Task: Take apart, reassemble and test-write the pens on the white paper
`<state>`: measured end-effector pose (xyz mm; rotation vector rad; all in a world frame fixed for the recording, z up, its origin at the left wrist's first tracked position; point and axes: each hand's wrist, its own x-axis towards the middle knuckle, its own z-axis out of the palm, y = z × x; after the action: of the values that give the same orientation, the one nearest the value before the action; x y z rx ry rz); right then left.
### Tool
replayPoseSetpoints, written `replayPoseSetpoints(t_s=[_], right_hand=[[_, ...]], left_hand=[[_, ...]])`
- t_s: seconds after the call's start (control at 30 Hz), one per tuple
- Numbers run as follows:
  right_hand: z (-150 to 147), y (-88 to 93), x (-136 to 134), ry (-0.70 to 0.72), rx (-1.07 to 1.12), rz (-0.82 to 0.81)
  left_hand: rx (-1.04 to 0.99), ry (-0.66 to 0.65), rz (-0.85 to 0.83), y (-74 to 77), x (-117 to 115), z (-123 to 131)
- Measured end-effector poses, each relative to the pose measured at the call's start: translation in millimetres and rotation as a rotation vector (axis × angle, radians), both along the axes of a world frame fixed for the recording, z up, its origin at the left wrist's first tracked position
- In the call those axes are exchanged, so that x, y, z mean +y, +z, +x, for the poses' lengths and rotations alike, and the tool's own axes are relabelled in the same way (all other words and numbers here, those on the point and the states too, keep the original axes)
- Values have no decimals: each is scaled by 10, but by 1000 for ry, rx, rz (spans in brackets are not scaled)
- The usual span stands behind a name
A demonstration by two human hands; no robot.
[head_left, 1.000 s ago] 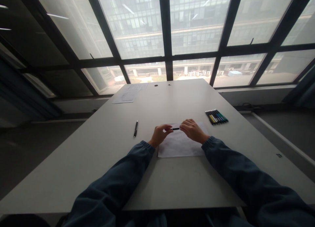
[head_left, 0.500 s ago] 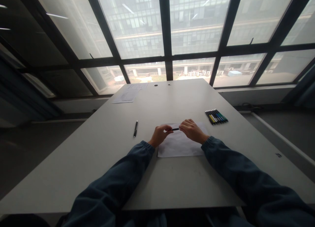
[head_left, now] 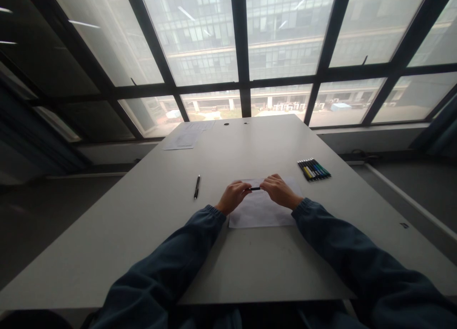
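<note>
A slim black pen (head_left: pixel 254 189) is pinched from both sides by closed fingers of the left hand (head_left: pixel 233 196) and right hand (head_left: pixel 279 191), above white paper (head_left: pixel 264 214).

Smooth tabletop (head_left: pixel 150 229), matt paper sheet (head_left: pixel 264 212), creased cloth sleeves (head_left: pixel 167 257)

Appears to be an office or study room. Contains a long white counter (head_left: pixel 267 148) bearing paper (head_left: pixel 264 214) and pens (head_left: pixel 314 169); faces black-framed windows (head_left: pixel 242 43) overlooking a large building (head_left: pixel 285 57).
</note>
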<state>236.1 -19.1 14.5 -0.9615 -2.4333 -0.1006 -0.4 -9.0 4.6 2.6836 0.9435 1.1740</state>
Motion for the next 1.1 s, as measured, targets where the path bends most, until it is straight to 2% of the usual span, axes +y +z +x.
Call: replayPoseSetpoints(t_s=[0.17,0.47,0.67,0.9,1.1], right_hand=[[-27,-2,-30,-25,29,-70],[-39,-15,-36,27,137,-142],[-35,-24,-24,-38,57,-100],[-27,-15,-24,-38,-46,-61],[-37,-15,-35,-53,-21,-67]], left_hand=[[30,-1,11,20,0,11],[49,-10,-16,47,-22,29],[56,-16,-22,39,-18,22],[56,-25,-34,17,-12,16],[-90,1,-122,-34,11,23]])
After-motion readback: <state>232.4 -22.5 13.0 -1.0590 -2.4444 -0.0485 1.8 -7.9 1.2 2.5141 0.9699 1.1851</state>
